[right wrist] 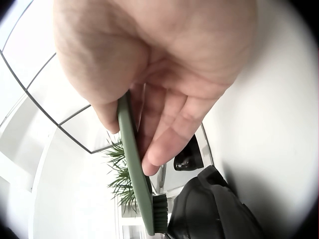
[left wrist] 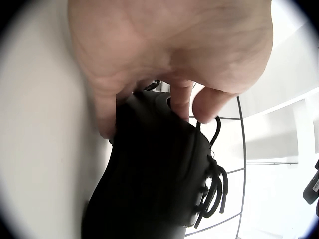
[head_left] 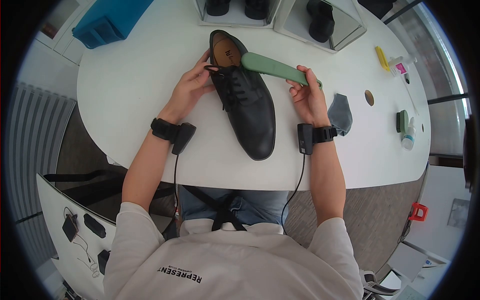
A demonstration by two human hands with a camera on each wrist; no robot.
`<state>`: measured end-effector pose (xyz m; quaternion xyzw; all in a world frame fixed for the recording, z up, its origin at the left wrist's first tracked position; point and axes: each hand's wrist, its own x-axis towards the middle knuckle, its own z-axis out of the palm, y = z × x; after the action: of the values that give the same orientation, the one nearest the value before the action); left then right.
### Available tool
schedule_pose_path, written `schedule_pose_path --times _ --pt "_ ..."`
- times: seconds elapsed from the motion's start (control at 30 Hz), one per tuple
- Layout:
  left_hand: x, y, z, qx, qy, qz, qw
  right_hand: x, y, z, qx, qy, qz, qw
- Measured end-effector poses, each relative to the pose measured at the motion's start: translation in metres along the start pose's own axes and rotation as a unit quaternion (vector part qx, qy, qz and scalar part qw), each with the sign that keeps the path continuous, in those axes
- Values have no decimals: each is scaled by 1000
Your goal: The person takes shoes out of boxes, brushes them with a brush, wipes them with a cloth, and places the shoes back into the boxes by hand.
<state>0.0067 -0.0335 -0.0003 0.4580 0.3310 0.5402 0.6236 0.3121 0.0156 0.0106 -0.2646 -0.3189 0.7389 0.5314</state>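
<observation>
A black lace-up shoe (head_left: 252,117) lies on the white table, toe toward the person, its tan insole showing. The left hand (head_left: 186,92) grips the shoe's side near the opening, thumb by the laces; in the left wrist view its fingers hold the black upper (left wrist: 149,164). Between thumb and fingers, the right hand (head_left: 309,97) pinches the handle of a green brush (head_left: 275,67), whose head is at the shoe's collar. The right wrist view shows the brush's dark bristles (right wrist: 160,214) beside the shoe (right wrist: 209,209); whether they touch it cannot be told.
A grey cloth (head_left: 340,115) lies right of the right hand. Boxes with black shoes (head_left: 320,22) stand at the back, and a blue case (head_left: 112,22) at the back left. Farther right are a smaller green brush (head_left: 404,121), a bottle (head_left: 409,135) and a yellow tool (head_left: 382,58).
</observation>
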Motion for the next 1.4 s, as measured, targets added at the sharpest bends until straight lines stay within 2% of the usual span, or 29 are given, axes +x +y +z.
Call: schedule_pose_path --times 0.07,0.13,0.2,0.3,0.37,0.43,0.5,0.63,0.7,0.83,0.9,1.03,1.07,1.13,1.2,1.23,1.3,1.33,1.4 --pt "0 2 -1 -5 -11 4 1000 2 0 -1 -14 -12 7 1000" --pt "-4 1 -3 53 2 9 999 1 0 -9 -29 -18 17 999" --pt "-5 -2 -7 68 -4 1 998 2 0 -16 -50 -104 35 993" --pt "-1 2 -5 94 -8 6 996 -2 0 -2 -31 -52 6 998" --pt "-2 3 -7 101 -2 9 995 -3 -1 -1 -39 -48 7 998" --pt "-1 5 -13 114 -18 -19 993 -1 -2 -4 -48 -45 7 998" --pt "0 5 -11 101 -18 -10 995 -1 -1 -17 -82 -127 52 987" --pt "-2 10 1 73 -10 -8 997 -3 1 0 -42 -113 33 992" --pt "-1 8 -1 75 -10 -9 997 -6 3 12 -12 -19 -6 1000" --pt "-2 8 -6 73 -8 -10 997 -3 4 7 -15 -28 8 999" --pt "0 7 -8 63 -18 -18 998 0 6 -7 -47 -123 52 990" --pt "1 7 -8 16 -12 -24 1000 -1 2 -6 -53 -153 63 985" --pt "0 10 -3 18 -12 -22 1000 -1 2 -5 -41 -128 56 989" --pt "-2 14 9 20 56 -48 997 -4 1 2 -29 -102 48 993" --pt "-1 12 3 22 50 -52 997 -5 0 14 -26 11 12 1000" --pt "-1 10 1 23 46 -61 997 -2 -1 8 -25 11 12 1000" --pt "-1 11 3 32 44 -63 997 0 -4 -11 -36 -112 65 991" --pt "-1 12 4 43 41 -59 996 -4 -5 -14 -36 -109 66 991" --pt "1 11 1 31 39 -61 997 -9 -8 -15 -98 -167 118 974"
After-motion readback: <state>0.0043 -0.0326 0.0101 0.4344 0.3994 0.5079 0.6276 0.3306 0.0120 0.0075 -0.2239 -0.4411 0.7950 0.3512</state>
